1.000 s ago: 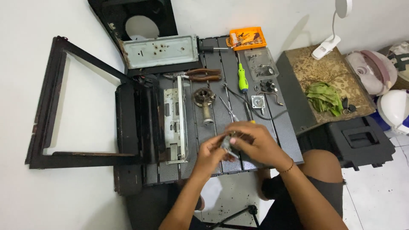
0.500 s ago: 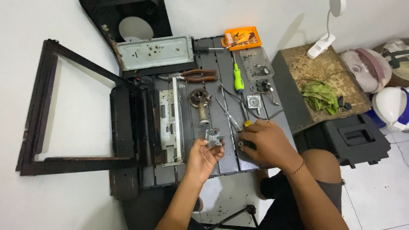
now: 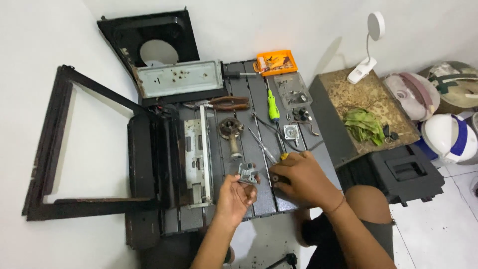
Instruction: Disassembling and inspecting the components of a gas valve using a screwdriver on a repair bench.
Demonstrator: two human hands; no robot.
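My left hand holds a small grey metal valve part just above the dark slatted work table. My right hand is closed around a dark tool handle with a yellow end, resting on the table right beside the part. A rusty burner tube lies just beyond my left hand. A long thin metal rod runs from the table's middle toward my right hand.
A green screwdriver, pliers, an orange parts tray and small fittings lie farther back. A dismantled black stove body, its grey panel and a black frame sit left. A lamp, cloth and helmets are right.
My hands were joined around the small part; they have parted. The left keeps the part, and the right has dropped to the table onto the tool handle.
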